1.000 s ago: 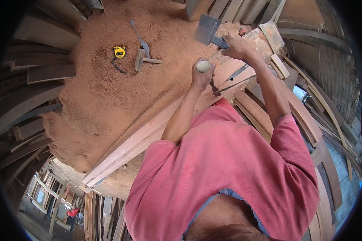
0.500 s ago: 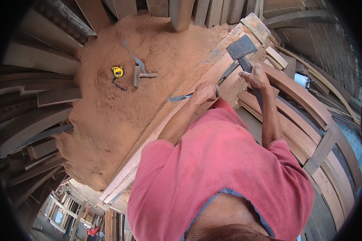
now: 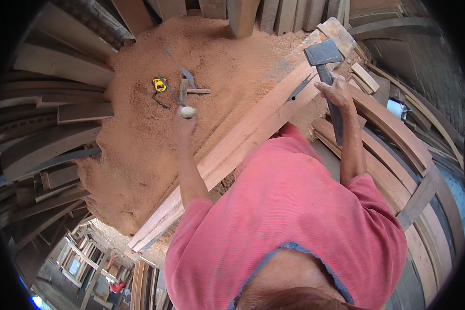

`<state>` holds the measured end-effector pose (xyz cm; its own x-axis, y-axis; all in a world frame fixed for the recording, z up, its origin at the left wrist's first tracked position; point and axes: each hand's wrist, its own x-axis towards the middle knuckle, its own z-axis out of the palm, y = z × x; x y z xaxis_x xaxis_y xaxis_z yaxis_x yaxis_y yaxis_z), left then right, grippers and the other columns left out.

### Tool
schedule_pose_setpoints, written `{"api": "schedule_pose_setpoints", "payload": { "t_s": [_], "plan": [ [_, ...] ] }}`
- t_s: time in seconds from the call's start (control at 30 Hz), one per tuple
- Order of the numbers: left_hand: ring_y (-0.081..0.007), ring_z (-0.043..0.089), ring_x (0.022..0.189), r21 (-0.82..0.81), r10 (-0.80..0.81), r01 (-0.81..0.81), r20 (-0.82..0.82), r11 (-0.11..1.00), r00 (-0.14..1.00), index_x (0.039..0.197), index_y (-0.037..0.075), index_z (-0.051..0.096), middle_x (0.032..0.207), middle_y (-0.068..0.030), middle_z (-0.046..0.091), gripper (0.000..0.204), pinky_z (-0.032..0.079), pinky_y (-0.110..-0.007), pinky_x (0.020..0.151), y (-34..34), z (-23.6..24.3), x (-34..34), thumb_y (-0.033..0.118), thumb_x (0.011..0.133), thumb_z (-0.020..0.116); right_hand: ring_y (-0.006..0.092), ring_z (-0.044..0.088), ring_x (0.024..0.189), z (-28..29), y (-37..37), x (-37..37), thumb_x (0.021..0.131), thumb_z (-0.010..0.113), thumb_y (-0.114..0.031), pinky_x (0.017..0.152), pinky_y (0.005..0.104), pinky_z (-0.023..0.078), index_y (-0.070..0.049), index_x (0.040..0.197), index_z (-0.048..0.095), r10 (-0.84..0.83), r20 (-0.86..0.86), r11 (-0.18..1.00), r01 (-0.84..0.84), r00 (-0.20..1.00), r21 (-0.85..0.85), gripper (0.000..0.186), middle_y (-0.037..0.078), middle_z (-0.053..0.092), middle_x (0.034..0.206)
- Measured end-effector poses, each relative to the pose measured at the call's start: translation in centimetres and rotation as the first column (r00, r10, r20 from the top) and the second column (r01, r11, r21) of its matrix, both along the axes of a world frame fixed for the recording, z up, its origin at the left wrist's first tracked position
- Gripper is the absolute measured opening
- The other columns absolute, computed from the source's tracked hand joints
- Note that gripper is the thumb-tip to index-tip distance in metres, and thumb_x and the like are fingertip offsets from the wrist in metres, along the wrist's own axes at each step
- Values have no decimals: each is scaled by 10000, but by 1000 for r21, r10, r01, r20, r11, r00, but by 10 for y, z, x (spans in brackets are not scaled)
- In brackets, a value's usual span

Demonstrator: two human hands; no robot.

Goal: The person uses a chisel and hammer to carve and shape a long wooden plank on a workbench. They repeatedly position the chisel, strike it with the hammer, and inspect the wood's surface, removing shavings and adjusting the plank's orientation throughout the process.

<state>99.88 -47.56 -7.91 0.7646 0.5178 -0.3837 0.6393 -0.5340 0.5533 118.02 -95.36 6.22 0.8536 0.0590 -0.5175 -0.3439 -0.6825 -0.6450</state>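
In my right hand is a dark mallet, gripped round its handle, with its broad blocky head raised over the far end of a long reddish wooden beam. My left hand, slightly blurred, is over the sawdust left of the beam. It is closed on a chisel, whose pale rounded handle end shows on top; the blade is hard to make out. Close by lie a yellow tape measure and a small T-shaped wooden tool. A narrow dark shape marks the beam's top near the mallet.
Reddish sawdust spreads widely left of the beam. Stacked planks line the left and far sides. Curved wooden pieces lie at the right, near a white container. A grey blade-like strip rests on the sawdust.
My left hand has moved left with the chisel, from above the beam to the sawdust near the tape measure. The right hand still holds the mallet up, and the whole view has shifted slightly.
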Motion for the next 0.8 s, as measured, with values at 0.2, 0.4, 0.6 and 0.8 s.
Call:
{"api": "schedule_pose_setpoints", "payload": {
  "t_s": [0.2, 0.4, 0.6, 0.8],
  "plan": [
    [-366, 692, 1084, 634, 329, -43, -340, 772, 881, 1346, 99, 604, 1163, -197, 715, 594, 557, -442, 898, 105, 93, -4, 341, 837, 791, 144, 617, 593, -13, 1, 15, 804, 764, -225, 585, 323, 494, -8, 955, 678, 103, -31, 995, -102, 994, 10, 278, 63, 630, 669],
    [-170, 666, 758, -189, 508, -472, 295, 861, 809, 1083, 22, 685, 884, -82, 706, 295, 551, -299, 668, 26, 107, 54, 187, 877, 817, 163, 635, 629, 15, 13, 50, 810, 780, -265, 624, 349, 512, 8, 984, 664, 212, 0, 977, -212, 977, 0, 344, 79, 638, 675],
    [-154, 600, 555, -911, 775, -200, 173, 360, 608, 950, 77, 623, 735, -39, 628, 192, 493, -310, 476, -153, 14, 177, 79, 862, 793, 188, 650, 663, 32, 34, 107, 825, 799, -326, 647, 337, 522, 8, 1066, 664, 397, 481, 908, -410, 781, -85, 433, 86, 660, 738],
    [-128, 589, 522, -923, 730, -215, 96, 321, 676, 925, 76, 602, 713, -23, 621, 167, 480, -279, 468, -250, -48, 219, 75, 881, 763, 245, 669, 671, 96, 73, 144, 825, 787, -317, 695, 354, 550, 13, 1089, 664, 398, 536, 858, -509, 745, 71, 440, 119, 698, 816]
  ]
}}
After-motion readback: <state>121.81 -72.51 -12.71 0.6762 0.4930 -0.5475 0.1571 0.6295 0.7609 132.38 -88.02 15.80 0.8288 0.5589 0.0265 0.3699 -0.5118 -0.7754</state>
